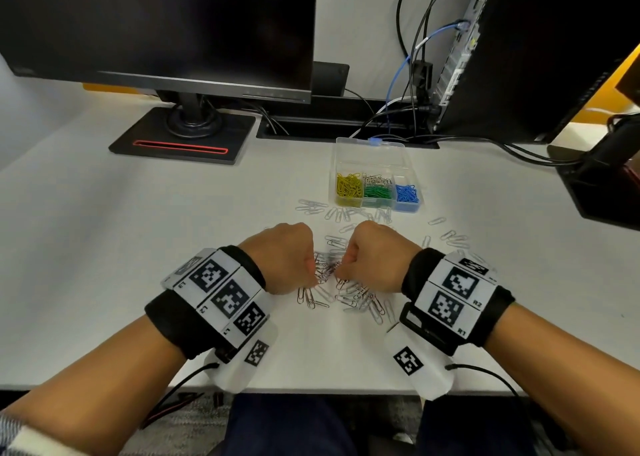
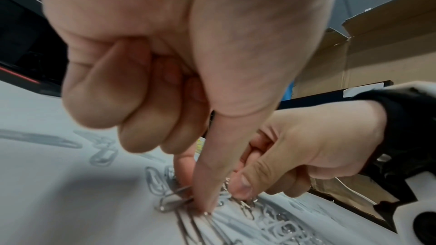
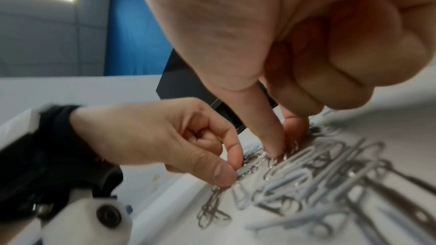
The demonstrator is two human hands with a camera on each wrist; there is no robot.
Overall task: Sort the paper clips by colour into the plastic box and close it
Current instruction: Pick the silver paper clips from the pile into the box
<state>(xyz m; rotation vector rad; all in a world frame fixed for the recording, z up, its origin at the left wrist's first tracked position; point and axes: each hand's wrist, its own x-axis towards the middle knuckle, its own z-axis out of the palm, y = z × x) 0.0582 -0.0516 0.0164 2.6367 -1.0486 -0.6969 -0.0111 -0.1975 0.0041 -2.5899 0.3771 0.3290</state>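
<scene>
Both forearms reach in from the near edge of the bench (image 1: 104,247), knuckles up, meeting over the paper clips (image 1: 349,292). The left hand (image 1: 282,259) has its grip pinched, thumb and forefinger, on silver clips in that pile; its other fingers are curled. The right hand (image 1: 375,256) pinches clips likewise, just beside it. Beyond the pile stands the plastic box (image 1: 375,175), lid open, holding yellow, green, blue and silver clips in separate compartments.

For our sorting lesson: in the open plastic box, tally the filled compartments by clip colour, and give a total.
Yellow clips: 1 compartment
Silver clips: 1 compartment
Green clips: 1 compartment
Blue clips: 1 compartment
Total: 4 filled compartments in the plastic box
</scene>
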